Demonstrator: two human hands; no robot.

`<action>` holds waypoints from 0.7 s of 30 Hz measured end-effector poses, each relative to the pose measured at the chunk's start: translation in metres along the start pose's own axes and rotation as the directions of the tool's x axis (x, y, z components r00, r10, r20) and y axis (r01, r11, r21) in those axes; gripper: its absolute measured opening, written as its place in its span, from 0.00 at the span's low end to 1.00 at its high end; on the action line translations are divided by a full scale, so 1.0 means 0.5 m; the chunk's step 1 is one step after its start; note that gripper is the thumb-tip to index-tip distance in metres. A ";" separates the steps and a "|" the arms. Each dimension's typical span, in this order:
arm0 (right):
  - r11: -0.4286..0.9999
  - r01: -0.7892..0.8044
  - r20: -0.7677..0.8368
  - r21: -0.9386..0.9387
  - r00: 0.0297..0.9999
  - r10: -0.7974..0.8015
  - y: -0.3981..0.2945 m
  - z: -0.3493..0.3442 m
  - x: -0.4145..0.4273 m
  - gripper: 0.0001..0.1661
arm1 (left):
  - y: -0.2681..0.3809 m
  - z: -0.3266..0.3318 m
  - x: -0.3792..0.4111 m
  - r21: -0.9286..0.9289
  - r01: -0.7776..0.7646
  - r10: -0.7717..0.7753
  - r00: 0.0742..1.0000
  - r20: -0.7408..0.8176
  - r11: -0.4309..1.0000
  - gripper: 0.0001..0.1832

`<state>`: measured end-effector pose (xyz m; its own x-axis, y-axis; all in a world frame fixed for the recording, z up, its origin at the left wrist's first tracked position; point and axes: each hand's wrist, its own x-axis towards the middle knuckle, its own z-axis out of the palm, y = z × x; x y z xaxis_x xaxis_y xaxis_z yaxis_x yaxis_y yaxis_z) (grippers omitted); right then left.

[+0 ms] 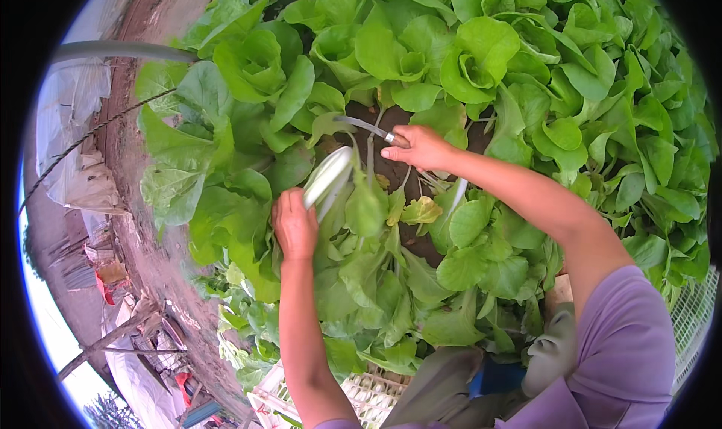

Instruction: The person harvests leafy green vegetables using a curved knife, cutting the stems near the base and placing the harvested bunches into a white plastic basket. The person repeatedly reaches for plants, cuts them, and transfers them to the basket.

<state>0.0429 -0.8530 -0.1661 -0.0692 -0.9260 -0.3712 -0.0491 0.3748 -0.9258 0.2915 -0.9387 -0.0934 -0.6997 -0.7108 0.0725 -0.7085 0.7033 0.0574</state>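
Note:
In the middle of the head view, my left hand point(295, 224) grips a leafy green vegetable by its side. Its pale white stalks point(330, 172) point up and away, while its leaves lie around and below my wrist. My right hand point(420, 148) is closed around the wooden handle point(399, 140) of a small sickle. The curved metal blade point(361, 124) points left, just beyond the white stalk base; whether they touch I cannot tell. Loose leaves and thin stems point(414, 186) lie on dark soil below my right hand, with a yellowed leaf point(421, 210) among them.
Dense leafy green plants point(479, 57) fill the far side and the right. Below stands a white plastic crate point(361, 398), with another mesh crate point(696, 316) at the right rim. A grey pipe point(124, 50), a dark rope point(90, 141) and plastic sheeting point(73, 130) are at left.

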 end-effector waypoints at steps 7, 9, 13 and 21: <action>0.718 0.527 -0.082 0.454 0.827 -0.556 -0.192 -0.026 -0.112 0.27 | 0.108 -0.221 -0.019 -0.882 0.364 -0.189 0.929 0.319 0.300 0.09; 0.758 0.392 0.054 0.521 0.871 -0.488 -0.248 -0.042 -0.155 0.33 | 0.148 -0.254 -0.020 -0.909 0.400 -0.151 0.912 0.382 0.119 0.13; 0.869 0.356 0.043 0.343 0.918 -0.393 -0.288 -0.040 -0.197 0.30 | 0.154 -0.244 -0.043 -0.848 0.520 -0.075 0.846 0.528 -0.103 0.39; 0.959 0.206 0.107 0.196 0.967 -0.229 -0.341 -0.027 -0.244 0.24 | 0.195 -0.260 -0.070 -0.840 0.466 -0.088 0.883 0.461 0.279 0.37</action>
<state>0.0464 -0.8030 0.0379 0.0514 -0.9867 -0.1544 0.1338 0.1600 -0.9780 0.2588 -0.8440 0.0390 -0.5975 -0.6949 -0.4001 -0.4467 -0.1260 0.8858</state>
